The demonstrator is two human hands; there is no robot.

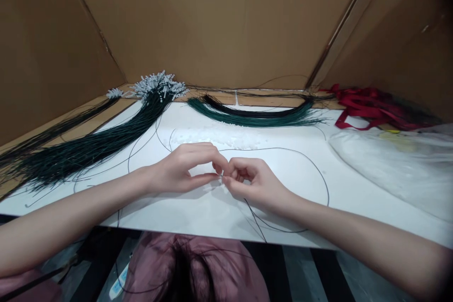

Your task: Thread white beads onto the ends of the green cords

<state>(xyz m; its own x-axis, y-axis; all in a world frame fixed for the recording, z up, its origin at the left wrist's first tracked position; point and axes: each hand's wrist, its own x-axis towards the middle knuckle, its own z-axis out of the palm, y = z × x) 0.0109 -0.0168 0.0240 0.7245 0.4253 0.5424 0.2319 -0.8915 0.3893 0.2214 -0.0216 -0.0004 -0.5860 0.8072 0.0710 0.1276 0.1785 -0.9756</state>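
My left hand (pixel 193 163) and my right hand (pixel 253 178) meet above the middle of a white board (pixel 170 214). Thumb and forefinger of each are pinched together, their tips touching or nearly so. Between them shows a tiny pale bit, perhaps a bead, on a thin dark wire (pixel 328 191). Out from under my right hand the wire runs in a wide loop to the right and back behind the fingers. Just beyond both hands lies a spread of small white beads (pixel 222 138). The fingers hide most of what they hold.
To the left lies a thick bundle of dark green wires (pixel 102 144) with white beaded tips (pixel 159 86). Plain green and black wires (pixel 255 120) lie at the back. Red ribbon (pixel 361 104) and a clear plastic bag (pixel 396 165) are on the right. Cardboard walls (pixel 226 23) enclose the board.
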